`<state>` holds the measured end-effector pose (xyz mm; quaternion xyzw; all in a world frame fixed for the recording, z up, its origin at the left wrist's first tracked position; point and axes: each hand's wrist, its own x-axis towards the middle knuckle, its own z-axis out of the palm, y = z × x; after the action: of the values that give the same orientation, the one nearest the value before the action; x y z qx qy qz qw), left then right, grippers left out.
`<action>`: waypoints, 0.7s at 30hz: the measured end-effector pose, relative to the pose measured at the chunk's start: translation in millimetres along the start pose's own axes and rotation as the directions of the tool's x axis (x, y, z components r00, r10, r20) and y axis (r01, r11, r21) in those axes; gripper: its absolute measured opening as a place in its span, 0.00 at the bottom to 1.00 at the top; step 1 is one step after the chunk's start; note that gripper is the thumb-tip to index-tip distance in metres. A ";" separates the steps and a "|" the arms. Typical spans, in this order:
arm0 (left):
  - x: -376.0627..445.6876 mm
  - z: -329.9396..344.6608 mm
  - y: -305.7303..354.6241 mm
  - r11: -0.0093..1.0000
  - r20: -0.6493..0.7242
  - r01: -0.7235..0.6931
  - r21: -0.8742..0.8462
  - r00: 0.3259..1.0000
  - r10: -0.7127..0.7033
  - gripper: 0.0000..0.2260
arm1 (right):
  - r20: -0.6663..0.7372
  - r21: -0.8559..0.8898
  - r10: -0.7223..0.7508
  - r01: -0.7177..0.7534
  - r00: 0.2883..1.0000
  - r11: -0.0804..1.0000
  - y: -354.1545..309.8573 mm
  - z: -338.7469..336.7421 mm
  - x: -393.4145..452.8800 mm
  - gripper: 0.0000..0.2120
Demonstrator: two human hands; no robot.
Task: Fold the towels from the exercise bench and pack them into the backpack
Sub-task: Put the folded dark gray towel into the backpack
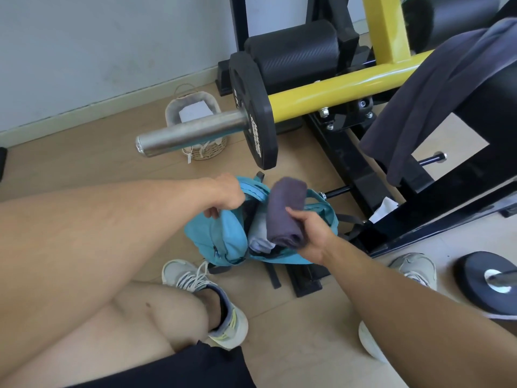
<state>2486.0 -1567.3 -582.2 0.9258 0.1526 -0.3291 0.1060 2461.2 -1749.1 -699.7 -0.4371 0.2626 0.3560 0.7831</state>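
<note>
A teal backpack lies open on the floor between my feet. My left hand grips its upper flap and holds the opening apart. My right hand holds a folded dark purple-grey towel over the opening. A lighter grey folded towel lies inside the backpack. Another dark grey towel hangs draped over the black exercise bench at the right.
A steel bar end with a black weight plate juts out above the backpack from a yellow machine arm. A woven basket stands by the wall. Another weight plate lies on the floor at right.
</note>
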 end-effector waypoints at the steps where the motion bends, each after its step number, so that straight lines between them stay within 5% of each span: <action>1: -0.5 -2.8 -0.8 1.000 -0.018 0.024 -0.012 1.000 -0.024 0.13 | -0.159 -0.106 -0.012 -0.006 0.987 0.994 9.0 -10.5 9.5 0.15; 3: -0.3 -8.1 -2.2 0.998 -0.042 0.044 -0.047 0.998 -0.046 0.12 | -0.387 -0.358 -0.049 -0.101 0.921 0.928 27.5 -26.7 25.6 0.18; 5: 1.3 -11.2 -2.6 0.996 -0.053 0.050 -0.072 0.997 -0.054 0.12 | -0.435 -0.488 -0.064 -0.176 0.898 0.855 42.5 -32.8 35.2 0.19; 11: 8.1 -8.0 -1.9 0.977 -0.013 -0.030 -0.210 1.000 0.028 0.13 | -0.370 -0.534 -0.163 -0.066 0.915 0.843 51.3 -14.7 48.2 0.14; 16: 7.9 -2.4 0.9 0.967 0.053 -0.101 -0.232 0.992 0.116 0.09 | -0.173 -0.448 -0.064 -0.020 0.983 0.894 45.0 12.7 60.5 0.11; 21: 9.1 -3.9 -1.4 0.967 0.116 -0.150 -0.206 0.977 0.176 0.09 | -0.255 -0.565 -0.168 -0.006 0.952 0.825 37.7 23.4 74.3 0.11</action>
<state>2494.5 -1562.9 -585.2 0.8961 0.1001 -0.3638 0.2335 2479.1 -1690.5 -760.9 -0.7056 0.2410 0.3143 0.5876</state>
